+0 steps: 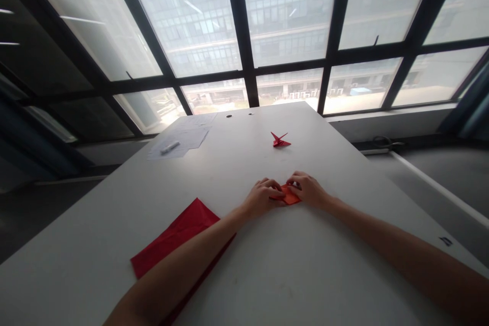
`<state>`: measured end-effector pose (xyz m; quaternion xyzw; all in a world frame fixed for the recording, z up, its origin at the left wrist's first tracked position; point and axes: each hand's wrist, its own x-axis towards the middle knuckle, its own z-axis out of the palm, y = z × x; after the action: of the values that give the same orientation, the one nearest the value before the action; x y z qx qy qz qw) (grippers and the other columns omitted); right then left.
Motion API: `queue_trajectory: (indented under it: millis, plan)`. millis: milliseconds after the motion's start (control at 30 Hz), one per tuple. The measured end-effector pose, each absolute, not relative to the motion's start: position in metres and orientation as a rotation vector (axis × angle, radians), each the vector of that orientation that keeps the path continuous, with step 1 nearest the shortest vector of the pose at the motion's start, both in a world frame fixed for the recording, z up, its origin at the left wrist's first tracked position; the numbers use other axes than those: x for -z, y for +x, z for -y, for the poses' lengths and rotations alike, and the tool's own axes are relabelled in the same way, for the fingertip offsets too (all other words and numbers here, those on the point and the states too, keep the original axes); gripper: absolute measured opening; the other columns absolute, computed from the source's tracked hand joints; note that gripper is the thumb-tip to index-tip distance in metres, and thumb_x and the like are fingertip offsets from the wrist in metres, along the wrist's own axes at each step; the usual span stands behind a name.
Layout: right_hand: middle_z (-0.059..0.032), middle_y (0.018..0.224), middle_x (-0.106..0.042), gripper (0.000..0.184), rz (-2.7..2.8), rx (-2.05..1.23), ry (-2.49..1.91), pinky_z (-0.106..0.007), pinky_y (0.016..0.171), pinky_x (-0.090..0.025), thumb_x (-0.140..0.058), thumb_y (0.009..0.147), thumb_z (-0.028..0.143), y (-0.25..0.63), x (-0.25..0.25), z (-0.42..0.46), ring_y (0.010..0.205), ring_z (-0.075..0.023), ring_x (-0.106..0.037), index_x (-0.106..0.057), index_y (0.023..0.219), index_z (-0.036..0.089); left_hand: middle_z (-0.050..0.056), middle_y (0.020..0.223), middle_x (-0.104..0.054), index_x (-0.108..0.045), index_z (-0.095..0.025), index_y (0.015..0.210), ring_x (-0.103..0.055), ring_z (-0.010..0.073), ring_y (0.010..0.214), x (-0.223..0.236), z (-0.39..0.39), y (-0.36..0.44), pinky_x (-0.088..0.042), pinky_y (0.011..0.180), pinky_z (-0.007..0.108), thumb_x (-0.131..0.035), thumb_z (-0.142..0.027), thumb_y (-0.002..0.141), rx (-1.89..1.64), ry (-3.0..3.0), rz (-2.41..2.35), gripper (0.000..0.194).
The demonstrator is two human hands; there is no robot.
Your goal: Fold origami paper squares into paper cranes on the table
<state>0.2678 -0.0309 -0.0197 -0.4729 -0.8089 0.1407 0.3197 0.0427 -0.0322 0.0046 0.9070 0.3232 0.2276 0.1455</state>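
Note:
A small folded piece of orange-red paper [291, 195] lies on the white table between my two hands. My left hand [264, 196] grips its left side with curled fingers, the palm low over the tabletop. At its upper right, my right hand [307, 188] holds the paper with thumb and fingers bent together. Parts of the paper are hidden under the fingers. Beyond my hands stands a folded red paper crane [280, 140]. Under my left forearm lies a larger sheet of red paper [179, 232], partly covered by the arm.
White printed sheets [191, 135] lie at the table's far left, with a whitish cylindrical item [170, 147] on them. A small dark mark or object [445, 241] is near the right edge. Tall dark-framed windows [248, 69] stand beyond the white table [317, 275].

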Motion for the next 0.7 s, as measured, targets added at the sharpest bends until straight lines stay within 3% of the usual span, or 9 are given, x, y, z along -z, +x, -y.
queue_trajectory:
  millis: [100, 200, 367, 700]
  plan:
    - [-0.0054, 0.102, -0.064, 0.022, 2.168, -0.357, -1.224, -0.03, 0.086, -0.045, -0.062, 0.085, 0.022, 0.268, 0.019, 0.033, 0.095, -0.0195, -0.06, -0.069, 0.106, 0.022, 0.003, 0.104, -0.068, -0.077, -0.033, 0.095, -0.057, 0.0205, 0.099, -0.008, 0.035, 0.043, -0.041, 0.095, 0.033, -0.067, -0.042, 0.085, -0.634, 2.626, -0.908, 0.017]
    - [-0.0055, 0.101, -0.064, 0.019, 2.175, -0.362, -1.222, -0.03, 0.086, -0.045, -0.063, 0.085, 0.022, 0.269, 0.019, 0.033, 0.096, -0.0198, -0.06, -0.07, 0.103, 0.021, 0.004, 0.101, -0.068, -0.077, -0.03, 0.092, -0.057, 0.0199, 0.099, -0.006, 0.035, 0.045, -0.042, 0.094, 0.033, -0.06, -0.037, 0.09, -0.672, 2.597, -0.928, 0.018]
    - [-0.0052, 0.099, -0.064, 0.018, 2.14, -0.363, -1.2, -0.029, 0.083, -0.046, -0.063, 0.085, 0.021, 0.268, 0.019, 0.034, 0.093, -0.0196, -0.06, -0.07, 0.102, 0.022, 0.004, 0.098, -0.066, -0.073, -0.024, 0.106, -0.06, 0.0171, 0.09, 0.008, 0.027, 0.047, -0.048, 0.084, 0.027, -0.063, -0.019, 0.085, -0.831, 2.412, -1.044, 0.024]
    - [-0.0028, 0.087, -0.063, 0.018, 2.13, -0.322, -1.143, -0.027, 0.075, -0.043, -0.057, 0.08, 0.005, 0.267, 0.017, 0.036, 0.083, -0.0172, -0.058, -0.065, 0.084, 0.02, 0.003, 0.097, -0.062, -0.073, -0.026, 0.108, -0.06, 0.0165, 0.087, 0.012, 0.026, 0.048, -0.049, 0.08, 0.026, -0.065, -0.018, 0.081, -0.82, 2.328, -1.086, 0.03]
